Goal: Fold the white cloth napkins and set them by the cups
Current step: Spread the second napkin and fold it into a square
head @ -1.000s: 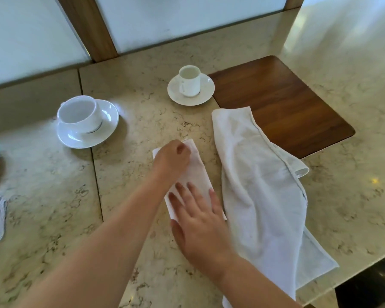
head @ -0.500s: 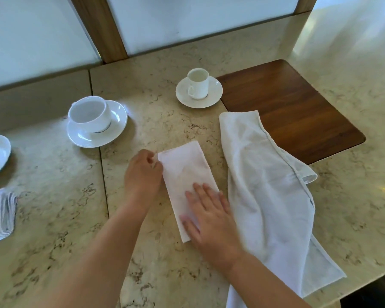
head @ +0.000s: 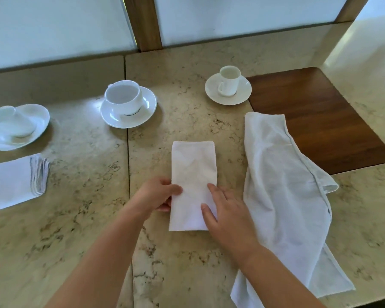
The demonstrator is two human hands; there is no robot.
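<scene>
1. The left hand (head: 159, 194) is pinching the left edge of the folded napkin (head: 192, 185), thumb on top.
2. The right hand (head: 228, 215) is lying spread and flat on the napkin's near right corner, pressing it to the surface (head: 80, 230).
3. An unfolded cloth (head: 285, 196) is sprawling just right of the right hand.
4. Beyond both hands, three cups on saucers (head: 228, 85) (head: 128, 103) (head: 16, 125) are standing; another folded napkin (head: 18, 181) is lying far left of the left hand.

Beige marble table (head: 76, 230), dark wood inset panel (head: 320, 121); frosted white panes (head: 53, 25), wooden post (head: 145, 23) behind.
</scene>
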